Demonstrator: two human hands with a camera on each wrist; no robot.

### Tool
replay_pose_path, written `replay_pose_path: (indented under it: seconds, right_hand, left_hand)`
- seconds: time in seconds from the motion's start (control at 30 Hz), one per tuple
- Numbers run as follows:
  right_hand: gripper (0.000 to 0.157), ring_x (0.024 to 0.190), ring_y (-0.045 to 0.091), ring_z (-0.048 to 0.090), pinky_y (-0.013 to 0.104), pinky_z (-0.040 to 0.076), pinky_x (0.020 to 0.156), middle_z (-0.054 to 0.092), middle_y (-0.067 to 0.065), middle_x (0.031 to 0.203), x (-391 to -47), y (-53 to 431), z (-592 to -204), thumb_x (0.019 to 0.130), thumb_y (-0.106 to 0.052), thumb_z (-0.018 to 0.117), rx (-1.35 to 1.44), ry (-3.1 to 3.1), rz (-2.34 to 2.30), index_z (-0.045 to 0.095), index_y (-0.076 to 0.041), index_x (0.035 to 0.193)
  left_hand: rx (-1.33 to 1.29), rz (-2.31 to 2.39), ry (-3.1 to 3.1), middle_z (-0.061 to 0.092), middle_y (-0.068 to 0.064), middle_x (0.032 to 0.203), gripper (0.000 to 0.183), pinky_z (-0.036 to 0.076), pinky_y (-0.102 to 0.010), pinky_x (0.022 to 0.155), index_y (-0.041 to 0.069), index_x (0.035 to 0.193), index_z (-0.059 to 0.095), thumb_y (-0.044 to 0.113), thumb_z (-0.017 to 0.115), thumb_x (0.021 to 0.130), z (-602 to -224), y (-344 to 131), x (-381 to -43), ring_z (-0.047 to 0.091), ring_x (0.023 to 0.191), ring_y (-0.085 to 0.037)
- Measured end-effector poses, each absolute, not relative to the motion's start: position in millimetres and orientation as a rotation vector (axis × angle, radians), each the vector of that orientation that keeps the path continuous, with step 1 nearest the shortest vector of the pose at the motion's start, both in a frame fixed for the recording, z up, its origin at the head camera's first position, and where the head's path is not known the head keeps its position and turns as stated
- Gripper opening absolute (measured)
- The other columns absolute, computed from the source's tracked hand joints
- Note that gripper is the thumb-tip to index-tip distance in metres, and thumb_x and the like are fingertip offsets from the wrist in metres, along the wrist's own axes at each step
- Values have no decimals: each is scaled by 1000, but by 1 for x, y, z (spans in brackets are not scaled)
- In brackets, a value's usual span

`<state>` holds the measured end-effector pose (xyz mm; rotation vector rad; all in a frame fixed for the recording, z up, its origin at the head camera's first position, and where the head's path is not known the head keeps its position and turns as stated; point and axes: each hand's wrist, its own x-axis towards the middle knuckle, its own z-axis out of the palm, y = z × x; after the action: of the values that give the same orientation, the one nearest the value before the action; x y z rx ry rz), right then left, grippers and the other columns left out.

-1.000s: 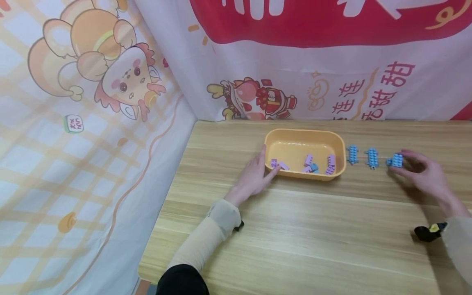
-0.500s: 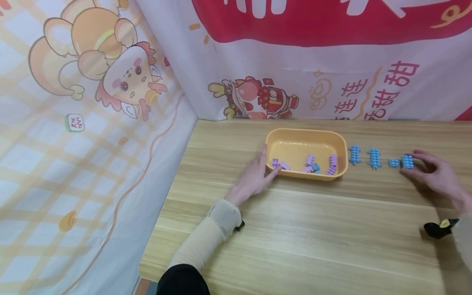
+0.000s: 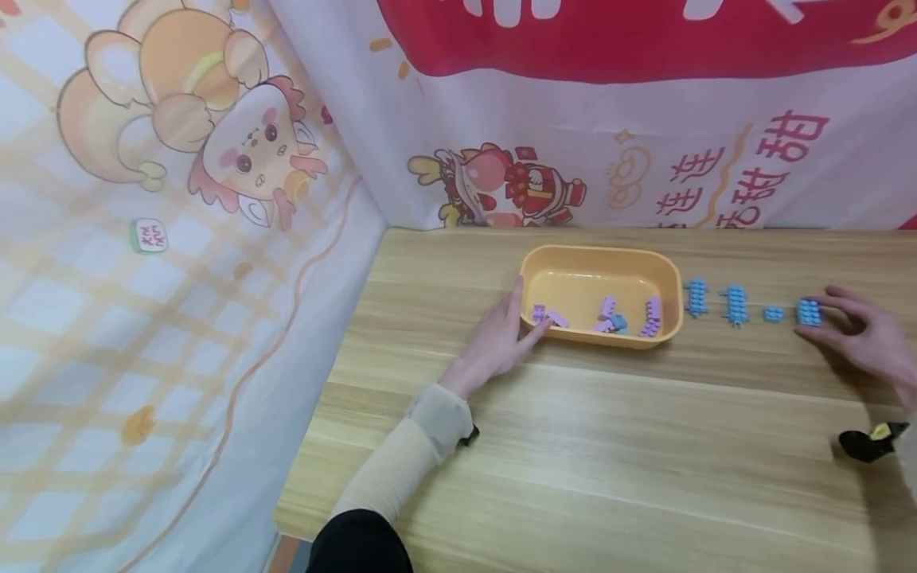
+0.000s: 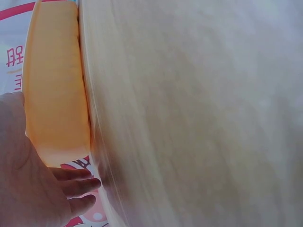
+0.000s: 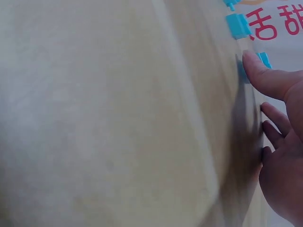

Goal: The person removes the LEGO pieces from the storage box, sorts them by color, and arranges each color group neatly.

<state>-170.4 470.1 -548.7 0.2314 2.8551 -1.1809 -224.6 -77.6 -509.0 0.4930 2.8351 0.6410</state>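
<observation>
We see one wooden counter (image 3: 587, 446), backed by two printed cloth sheets (image 3: 179, 239) that meet at the corner.

One orange tub (image 3: 600, 267) sits mid-counter, near the back.

Two hands. Left hand (image 3: 501, 338) rests on the counter against the tub's left end, fingers (image 3: 533, 333) relaxed and nearly straight, touching the tub wall, gripping nothing. Right hand (image 3: 863, 334) is at the far right of the counter, fingers (image 3: 834, 294) and thumb curled round the outermost blue brick (image 3: 808, 312), pinching it where it sits on the counter. The right wrist view shows the thumb on that brick.

Four blue pieces stand in one row to the right of the tub, all on the counter:
- one studded strip (image 3: 696, 297) just beside the tub
- one second strip (image 3: 735, 304) next to it
- one small brick (image 3: 772, 313)
- the held brick at the row's end

Inside the tub we count about four purple bricks (image 3: 652, 317) and one blue piece (image 3: 619, 323), all along the front wall. The cluster is small, so the count is approximate.
</observation>
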Motion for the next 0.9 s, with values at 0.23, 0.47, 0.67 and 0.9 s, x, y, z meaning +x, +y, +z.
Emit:
replay_pose_path:
  seconds: [0.23,0.47,0.67,0.9]
  right_hand:
    - [59,164,66,4,77,6,133,2,38,179,-167,476,-553,114,-14,59,247,2910,-1150,37,20,157]
    - [59,165,64,4,77,8,134,3,38,179,-171,475,-556,114,-14,58,272,2920,-1131,37,17,159]
    - [61,165,64,2,80,9,132,0,37,180,-172,473,-556,115,-19,58,264,2916,-1097,35,14,161]
    - [60,163,66,1,82,9,131,-2,38,179,-173,471,-558,114,-16,59,247,2914,-1090,37,15,160]
  left_hand:
    - [514,636,2834,26,-17,183,103,26,-46,141,23,176,-16,85,26,106,-510,-74,-224,32,169,-35]
    - [505,646,2829,25,-17,183,103,26,-48,141,21,177,-13,84,27,106,-507,-75,-223,31,169,-35]
    - [502,662,2832,24,-17,184,104,26,-49,141,21,178,-11,84,28,106,-507,-76,-223,31,169,-36]
    - [487,652,2839,24,-17,184,103,25,-50,141,21,178,-11,83,29,106,-508,-78,-223,31,169,-37]
